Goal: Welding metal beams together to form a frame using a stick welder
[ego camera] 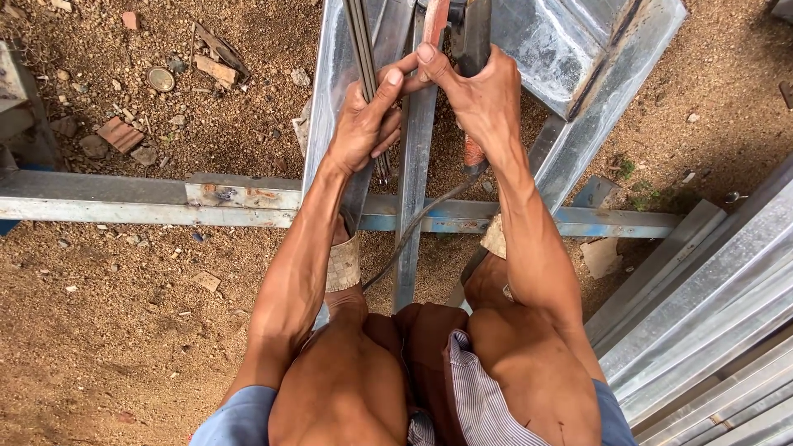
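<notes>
While the person crouches over the metal frame [413, 165], both hands meet above its upright middle bar. The left hand [363, 124] has its grip clenched around a bundle of thin grey rods [363, 49], which run up and away along the left side of that bar; its forefinger stretches out to touch the thumb of the other hand. The right hand [483, 99] has its grip closed on a dark tool with a red handle [472, 153], held just right of the bar, and a grey cable [413, 227] trails down from it across the blue-painted crossbar [619, 221] of the frame. Both feet rest on that crossbar. Left of the frame, broken bricks [120, 134] and a round metal lid [161, 79] lie on the sandy ground [124, 330]. Right of the frame, ribbed metal sheets [710, 330] lean in a stack.
</notes>
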